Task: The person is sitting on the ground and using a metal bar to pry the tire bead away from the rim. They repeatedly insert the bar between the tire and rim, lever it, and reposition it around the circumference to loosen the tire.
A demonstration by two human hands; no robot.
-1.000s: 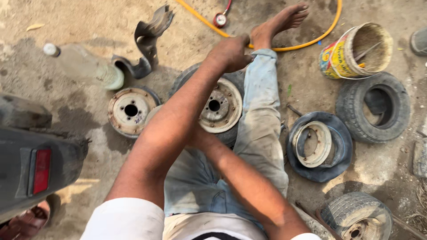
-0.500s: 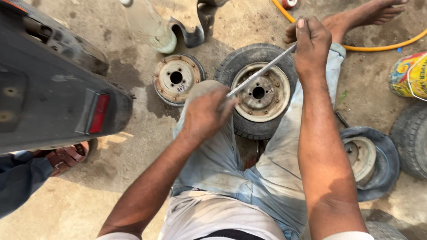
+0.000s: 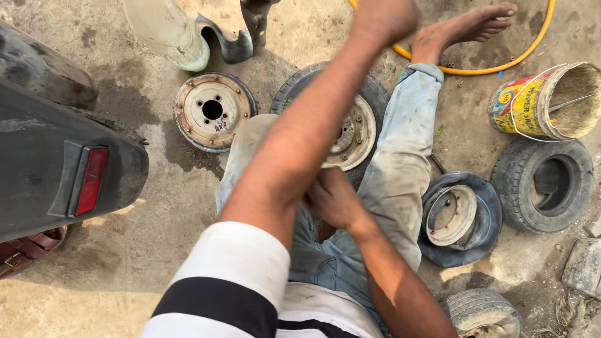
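Head view: the person sits on the ground (image 3: 156,250) with a small tyre on its rim (image 3: 350,134) between the legs. The left hand (image 3: 383,19) is raised near the top edge, blurred, fist seemingly closed; whether it grips anything I cannot tell. The right hand (image 3: 335,200) is down by the tyre's near edge, closed, its contents hidden under the left forearm. It looks like a levering or striking step; next calls for a steady tyre. A bare rim (image 3: 213,111) lies left, a bucket (image 3: 551,100) right
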